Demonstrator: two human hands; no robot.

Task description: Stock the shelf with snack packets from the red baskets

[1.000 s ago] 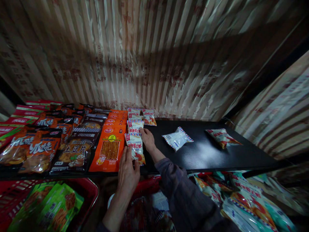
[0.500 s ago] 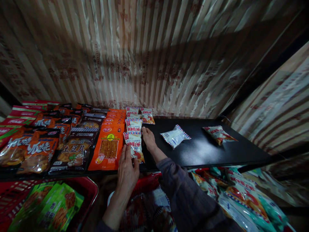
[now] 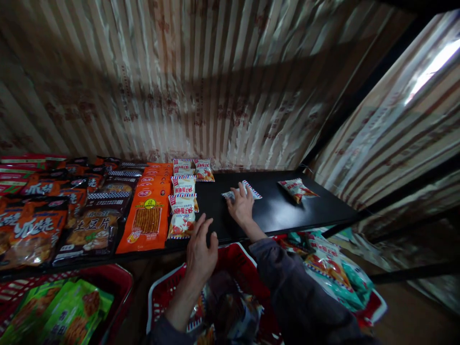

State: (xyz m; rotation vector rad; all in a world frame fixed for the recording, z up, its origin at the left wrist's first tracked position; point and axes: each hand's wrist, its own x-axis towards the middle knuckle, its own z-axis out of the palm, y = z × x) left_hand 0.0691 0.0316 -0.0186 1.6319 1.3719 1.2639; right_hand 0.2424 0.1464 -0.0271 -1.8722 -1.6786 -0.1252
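My right hand (image 3: pixel 241 207) is over a white snack bag (image 3: pixel 256 190) that lies back side up on the black shelf. Its fingers are bent and apart across the bag, hiding much of it; a firm grip does not show. My left hand (image 3: pixel 201 249) hovers at the shelf's front edge, fingers apart and nothing in it. Just left of it lies the front snack bag (image 3: pixel 182 216) of a white, red and blue-edged row. Behind that come similar bags, including a small one (image 3: pixel 204 170) at the back.
Orange packs of snack sticks (image 3: pixel 143 223), dark potato chip bags (image 3: pixel 91 225) and black-and-orange bags (image 3: pixel 39 230) line the shelf's left. Another snack bag (image 3: pixel 297 189) lies to the right on the black shelf (image 3: pixel 273 211). Below stand red baskets (image 3: pixel 237 254) holding packs.
My right hand has left the row of bags and moved right, onto the loose white bag. My left hand has come off the front bag and opened. The view has shifted right.
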